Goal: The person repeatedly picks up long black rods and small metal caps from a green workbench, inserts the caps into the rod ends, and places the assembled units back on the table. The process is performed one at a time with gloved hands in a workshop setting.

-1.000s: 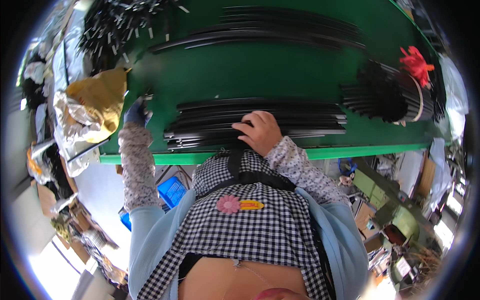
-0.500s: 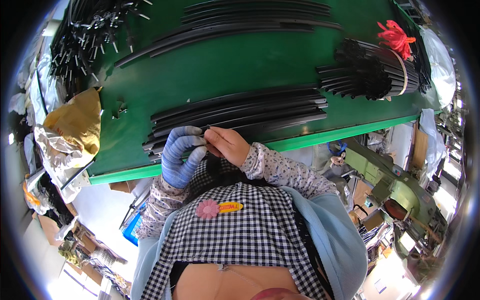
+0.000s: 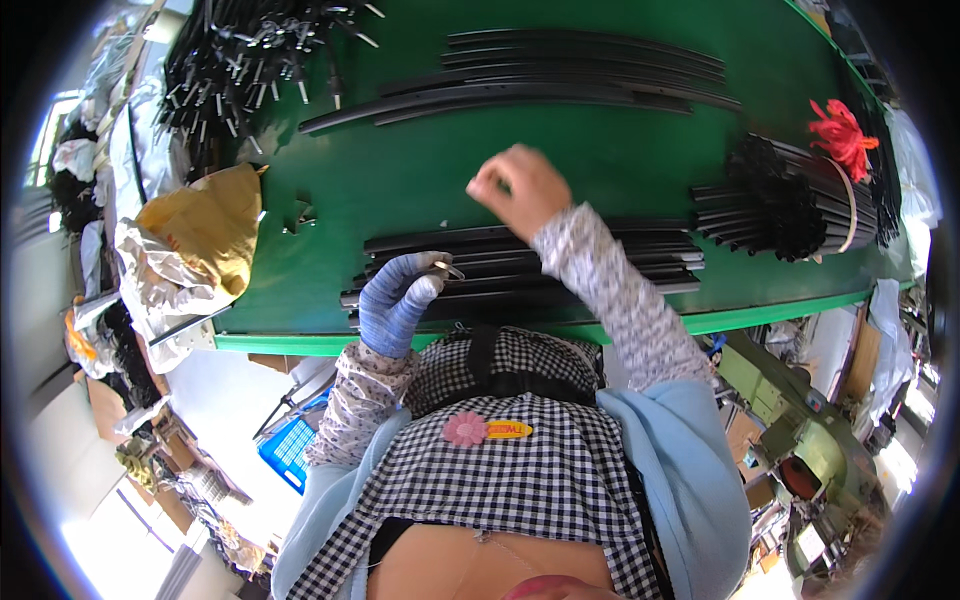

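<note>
My left hand, in a blue-grey knit glove, is closed at the near edge of the green table. Between its thumb and fingertips it pinches a small metal piece, too small to name exactly. My right hand, bare and a little blurred, hovers over the middle of the table with thumb and forefinger bent together in a ring. Whether anything sits between those fingertips cannot be made out. Several black tubes lie side by side beneath and right of my left hand.
Farther back lies another row of black tubes. A banded bundle of black tubes with a red tassel is at right. Black rods with silver ends pile up far left, above a yellow sack. Small metal pieces lie nearby.
My right hand has left my left hand and moved up and right over the table. The metal piece in my left fingers now shows. The whole view has shifted slightly.
</note>
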`<action>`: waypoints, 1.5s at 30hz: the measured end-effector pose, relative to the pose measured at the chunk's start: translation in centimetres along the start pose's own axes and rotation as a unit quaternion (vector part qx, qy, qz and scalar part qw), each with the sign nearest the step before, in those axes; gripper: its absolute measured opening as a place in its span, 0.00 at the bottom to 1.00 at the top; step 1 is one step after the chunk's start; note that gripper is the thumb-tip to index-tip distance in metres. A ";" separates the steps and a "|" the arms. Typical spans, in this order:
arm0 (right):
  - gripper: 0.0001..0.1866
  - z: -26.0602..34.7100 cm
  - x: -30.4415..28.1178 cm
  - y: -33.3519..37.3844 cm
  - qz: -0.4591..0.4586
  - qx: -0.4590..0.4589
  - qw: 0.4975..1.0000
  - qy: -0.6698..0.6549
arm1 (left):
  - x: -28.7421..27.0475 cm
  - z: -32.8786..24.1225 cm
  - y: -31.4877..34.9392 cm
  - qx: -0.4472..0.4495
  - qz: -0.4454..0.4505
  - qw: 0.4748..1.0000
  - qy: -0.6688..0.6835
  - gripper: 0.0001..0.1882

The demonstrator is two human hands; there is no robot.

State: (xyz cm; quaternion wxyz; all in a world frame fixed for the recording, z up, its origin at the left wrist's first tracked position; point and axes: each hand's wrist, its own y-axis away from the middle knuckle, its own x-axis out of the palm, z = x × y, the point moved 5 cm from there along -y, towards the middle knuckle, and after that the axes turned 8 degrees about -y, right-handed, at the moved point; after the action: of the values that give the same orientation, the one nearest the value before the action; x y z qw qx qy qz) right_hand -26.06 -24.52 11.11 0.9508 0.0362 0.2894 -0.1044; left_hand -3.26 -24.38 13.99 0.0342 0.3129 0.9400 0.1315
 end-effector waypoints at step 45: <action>0.14 -1.1 -7.1 11.8 -0.296 0.151 0.573 -0.749 | 2.6 -7.5 2.2 0.330 -0.016 0.941 0.068 0.22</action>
State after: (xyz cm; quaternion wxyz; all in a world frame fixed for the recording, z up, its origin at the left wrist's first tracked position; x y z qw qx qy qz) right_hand -29.84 -11.61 14.22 0.7253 0.0000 -0.5518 -0.4117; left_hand -5.16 -22.77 21.84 -0.1329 0.2823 0.9355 -0.1658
